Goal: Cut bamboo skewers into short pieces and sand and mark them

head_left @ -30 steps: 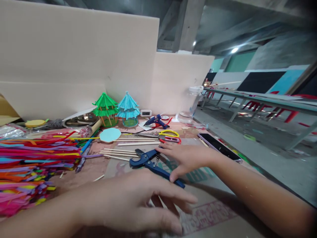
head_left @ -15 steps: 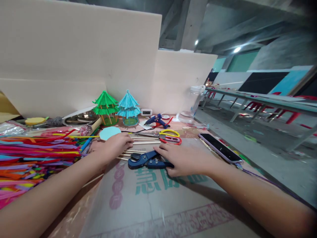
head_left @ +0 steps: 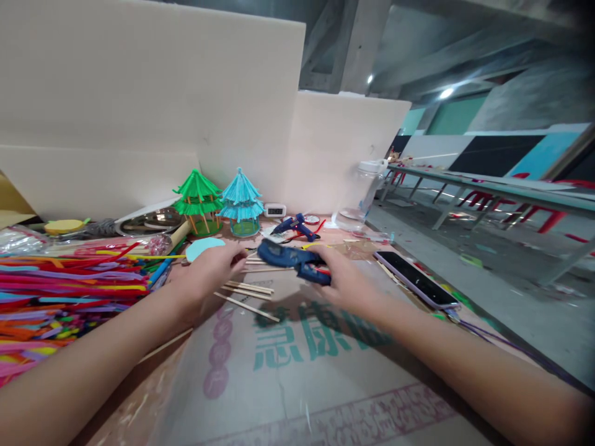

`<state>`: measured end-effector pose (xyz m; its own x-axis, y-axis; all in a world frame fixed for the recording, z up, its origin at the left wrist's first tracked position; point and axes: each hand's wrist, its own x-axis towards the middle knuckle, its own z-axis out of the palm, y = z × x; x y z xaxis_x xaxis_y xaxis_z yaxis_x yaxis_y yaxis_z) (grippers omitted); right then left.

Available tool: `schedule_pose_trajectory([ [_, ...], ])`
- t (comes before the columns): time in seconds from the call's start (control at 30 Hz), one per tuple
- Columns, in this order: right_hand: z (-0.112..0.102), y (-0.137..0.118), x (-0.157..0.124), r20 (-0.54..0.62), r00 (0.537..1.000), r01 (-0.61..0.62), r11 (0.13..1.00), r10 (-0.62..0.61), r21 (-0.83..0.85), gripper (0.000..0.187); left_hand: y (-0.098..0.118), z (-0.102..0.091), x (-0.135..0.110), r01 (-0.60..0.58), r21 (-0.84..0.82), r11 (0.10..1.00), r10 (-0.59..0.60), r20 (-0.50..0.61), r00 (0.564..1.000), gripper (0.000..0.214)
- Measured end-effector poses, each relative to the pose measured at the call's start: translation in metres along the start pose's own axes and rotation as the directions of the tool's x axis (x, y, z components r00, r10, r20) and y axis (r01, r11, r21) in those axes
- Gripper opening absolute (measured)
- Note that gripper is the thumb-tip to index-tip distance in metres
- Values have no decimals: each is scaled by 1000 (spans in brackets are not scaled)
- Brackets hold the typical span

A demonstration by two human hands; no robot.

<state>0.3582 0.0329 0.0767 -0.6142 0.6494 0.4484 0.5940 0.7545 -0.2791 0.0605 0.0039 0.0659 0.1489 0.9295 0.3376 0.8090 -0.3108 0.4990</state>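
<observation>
Blue cutter (head_left: 289,257) runs crosswise, head pointing left, right hand (head_left: 346,284) clasped round handles, grip of left hand (head_left: 208,274) unclear

The blue-handled cutting tool (head_left: 279,254) is smeared by motion, its handles covered by the right hand (head_left: 346,282). The heap of bright chenille stems (head_left: 69,291) runs off the left edge. Digits on the small white clock (head_left: 274,210) are too small to read.

A green pagoda (head_left: 199,201) and a blue pagoda (head_left: 240,203) are standing side by side at the back of the desk (head_left: 139,409), with a clock (head_left: 274,210) just beside them. A glue gun (head_left: 292,227) is lying near. Pipe cleaners (head_left: 69,285) are lying heaped at the left, and a phone (head_left: 416,279) is lying at the right.
</observation>
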Motion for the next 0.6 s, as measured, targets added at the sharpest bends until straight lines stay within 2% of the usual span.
schedule_pose_trajectory([
  [0.1, -2, 1, 7, -105, 986, -107, 978, 127, 181, 45, 11, -13, 7, -16, -151, 988, 24, 52, 998, 31],
  [0.23, -1, -1, 12, -115, 950, -235, 910, 289, 343, 26, 35, -25, 5, 20, -421, 907, 9, 67, 998, 60],
  [0.33, 1, -3, 12, -115, 936, -266, 880, 334, 394, 24, 49, -31, 0, 75, -565, 821, -17, 107, 994, 49],
  [0.4, 3, -3, 11, -127, 939, -246, 880, 320, 406, 26, 55, -38, -3, 36, -552, 833, 15, 89, 996, 42],
  [0.47, 5, -3, 10, -128, 944, -227, 879, 304, 418, 29, 59, -46, -6, -26, -454, 891, 39, 18, 999, 38],
  [0.53, 6, -3, 8, -110, 948, -224, 871, 299, 437, 31, 62, -53, -9, -103, -257, 961, 84, -82, 993, 31],
  [0.6, 5, -3, 7, -106, 956, -202, 874, 274, 441, 33, 64, -58, -13, -188, -32, 982, 180, -178, 967, 29],
])
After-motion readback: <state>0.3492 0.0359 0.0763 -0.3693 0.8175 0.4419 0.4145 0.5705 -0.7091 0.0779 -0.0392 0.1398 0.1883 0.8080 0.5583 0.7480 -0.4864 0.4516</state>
